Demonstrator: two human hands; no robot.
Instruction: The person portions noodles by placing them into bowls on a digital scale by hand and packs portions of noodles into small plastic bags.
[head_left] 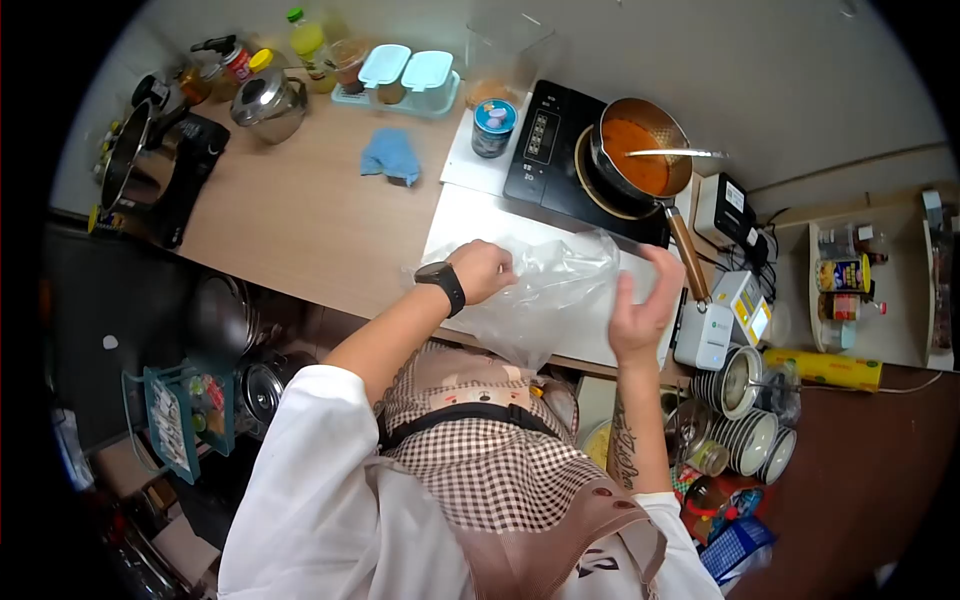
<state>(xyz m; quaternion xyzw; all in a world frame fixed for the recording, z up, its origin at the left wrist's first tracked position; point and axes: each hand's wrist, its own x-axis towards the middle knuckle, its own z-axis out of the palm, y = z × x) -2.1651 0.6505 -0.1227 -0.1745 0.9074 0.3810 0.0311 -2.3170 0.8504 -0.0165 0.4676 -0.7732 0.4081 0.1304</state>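
A clear plastic bag (545, 290) spreads over the white board (465, 215) at the counter's front edge. My left hand (481, 271), with a black watch on the wrist, is closed on the bag's left side. At the bag's right side my right hand (648, 305) is open, its thumb and fingers apart. Behind the bag stands a black induction cooker (535, 145), with a pan (605, 170) of orange-red sauce on it. A metal utensil (690, 153) rests in the pan. A can with a blue lid (494, 125) stands left of the cooker.
A blue cloth (391, 155) lies on the wooden counter (300, 210). Light-blue lidded containers (428, 75), bottles and a steel kettle (268, 108) line the back. The pan's handle (686, 250) points toward the front right. Stacked bowls (742, 385) stand below the counter at right.
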